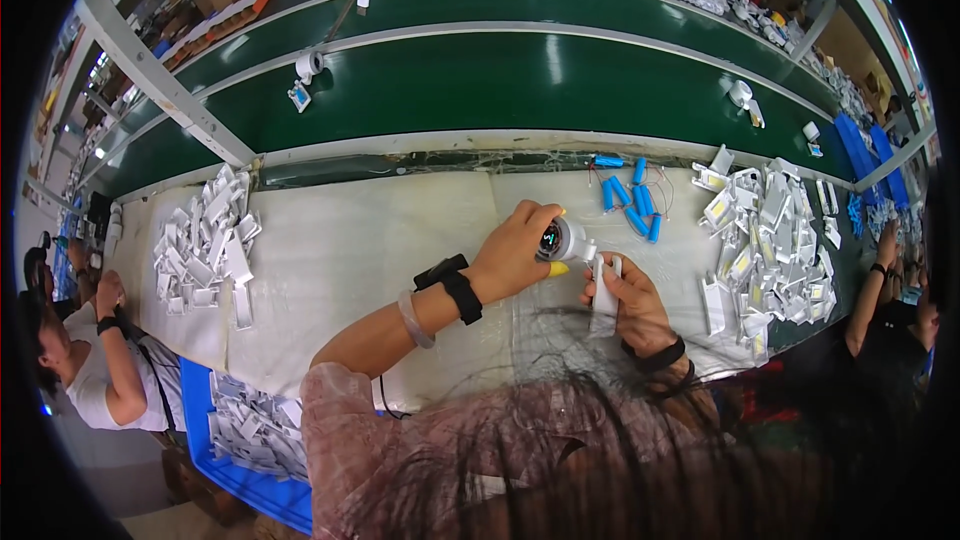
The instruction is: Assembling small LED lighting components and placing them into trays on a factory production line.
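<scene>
My left hand (512, 252) grips the white round head (572, 240) of a small device, fingers around its rim. A dark round face with small lit marks shows on that head. Yellow covers tip the thumb and a finger. Close by, my right hand (640, 308) is closed on a narrow white plastic housing (604, 302), held upright below the round head. A short white joint sits between head and housing; I cannot tell if they are fully fastened. Beyond my hands lie several blue cylindrical battery cells (640, 202) with thin wires.
White plastic shells are heaped at left (208, 245); shells with yellow panels lie heaped at right (765, 240). A green conveyor belt (430, 90) carries similar round-headed devices (308, 65). A blue bin (205, 440) of white parts stands lower left. People sit at both sides.
</scene>
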`<state>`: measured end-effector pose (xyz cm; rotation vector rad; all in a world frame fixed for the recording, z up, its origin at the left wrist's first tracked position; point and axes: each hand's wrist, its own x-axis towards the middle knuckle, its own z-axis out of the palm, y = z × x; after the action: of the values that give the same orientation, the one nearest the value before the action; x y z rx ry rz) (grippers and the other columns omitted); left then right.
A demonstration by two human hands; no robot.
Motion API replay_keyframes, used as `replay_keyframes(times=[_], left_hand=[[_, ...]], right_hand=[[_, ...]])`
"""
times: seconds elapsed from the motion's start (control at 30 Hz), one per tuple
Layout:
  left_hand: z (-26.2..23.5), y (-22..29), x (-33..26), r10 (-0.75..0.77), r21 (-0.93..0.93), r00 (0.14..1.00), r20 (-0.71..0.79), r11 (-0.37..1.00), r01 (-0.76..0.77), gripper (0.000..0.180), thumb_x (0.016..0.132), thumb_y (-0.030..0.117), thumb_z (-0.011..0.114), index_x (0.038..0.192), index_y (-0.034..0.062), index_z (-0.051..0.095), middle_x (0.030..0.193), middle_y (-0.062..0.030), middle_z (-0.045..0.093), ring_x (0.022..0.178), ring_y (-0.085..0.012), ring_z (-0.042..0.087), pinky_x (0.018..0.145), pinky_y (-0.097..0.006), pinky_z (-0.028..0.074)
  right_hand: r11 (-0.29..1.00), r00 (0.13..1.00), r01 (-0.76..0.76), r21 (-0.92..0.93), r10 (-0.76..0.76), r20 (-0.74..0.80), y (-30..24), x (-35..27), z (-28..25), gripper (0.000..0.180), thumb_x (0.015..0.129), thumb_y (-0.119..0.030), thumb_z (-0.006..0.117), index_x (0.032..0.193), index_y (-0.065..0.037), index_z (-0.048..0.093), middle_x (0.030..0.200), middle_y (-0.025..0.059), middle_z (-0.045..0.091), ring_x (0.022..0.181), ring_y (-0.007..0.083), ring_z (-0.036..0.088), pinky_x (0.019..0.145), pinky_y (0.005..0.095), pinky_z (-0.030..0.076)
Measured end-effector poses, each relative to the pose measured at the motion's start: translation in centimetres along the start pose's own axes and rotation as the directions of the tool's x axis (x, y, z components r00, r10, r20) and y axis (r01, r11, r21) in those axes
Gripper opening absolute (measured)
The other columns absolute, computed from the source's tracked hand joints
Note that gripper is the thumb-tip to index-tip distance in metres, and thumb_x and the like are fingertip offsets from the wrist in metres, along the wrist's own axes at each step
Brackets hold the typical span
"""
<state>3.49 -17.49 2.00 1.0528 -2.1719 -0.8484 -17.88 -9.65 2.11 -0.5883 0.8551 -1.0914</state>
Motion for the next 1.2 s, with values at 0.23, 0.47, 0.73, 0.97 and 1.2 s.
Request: replay_keyframes(times=[0.23,0.47,0.73,0.97,1.2], left_hand=[[0.1,0.0,0.2,0.006,-0.013,1.0,0.011,1.0,-0.006,0.069,0.07,0.017,0.078,0.128,0.0061,0.043,0.118,-0.0161,0.047,0.105,-0.035,0.053,0.088,-0.038,0.046],[-0.4,-0.4,0.3,-0.002,0.018,1.0,0.012,1.0,0.002,0.069,0.07,0.019,0.079,0.128,0.0075,0.043,0.119,-0.0152,0.048,0.104,-0.0352,0.055,0.086,-0.039,0.048],[-3.5,-3.3,3.8,-0.109,0.137,0.978,-0.179,0.981,0.134,0.068,0.068,0.022,0.08,0.125,0.0077,0.047,0.115,-0.0145,0.05,0.102,-0.0345,0.056,0.085,-0.039,0.049],[-8.4,-15.3,8.2,-0.109,0.258,0.844,-0.526,0.925,0.28,0.07,0.068,0.021,0.081,0.126,0.0014,0.047,0.12,-0.0191,0.052,0.108,-0.0378,0.052,0.094,-0.041,0.043],[-7.4,-10.2,7.6,0.205,0.4,0.871,-0.446,0.917,-0.011,0.054,0.076,0.0,0.065,0.127,-0.003,0.045,0.129,-0.0222,0.043,0.119,-0.0377,0.043,0.102,-0.041,0.036]], right_hand=[[0.999,1.0,0.003,-0.04,-0.004,-0.023,-0.1,0.1,-0.2,0.033,0.095,-0.016,0.055,0.122,0.0,0.047,0.101,0.0111,0.061,0.082,0.0167,0.063,0.078,0.0344,0.054],[0.997,1.0,-0.002,-0.072,0.005,0.03,-0.3,0.5,-0.2,0.035,0.095,-0.015,0.055,0.125,0.001,0.045,0.104,0.0117,0.061,0.088,0.0168,0.063,0.082,0.0333,0.052],[0.653,0.891,0.329,-0.682,-0.454,-0.005,-0.6,-3.3,-2.1,0.046,0.09,-0.001,0.054,0.134,-0.003,0.04,0.127,0.0127,0.05,0.12,0.0237,0.049,0.1,0.0363,0.04],[-0.193,0.71,0.095,-0.977,-0.674,0.202,3.5,-10.4,-7.4,0.038,0.08,0.0,0.06,0.117,0.002,0.053,0.112,0.0227,0.054,0.102,0.04,0.052,0.091,0.0439,0.042],[-0.158,0.597,0.151,-0.976,-0.772,0.218,4.2,-10.4,-7.0,0.026,0.081,-0.003,0.063,0.107,-0.003,0.06,0.1,0.0172,0.059,0.09,0.0356,0.056,0.08,0.0415,0.047]])
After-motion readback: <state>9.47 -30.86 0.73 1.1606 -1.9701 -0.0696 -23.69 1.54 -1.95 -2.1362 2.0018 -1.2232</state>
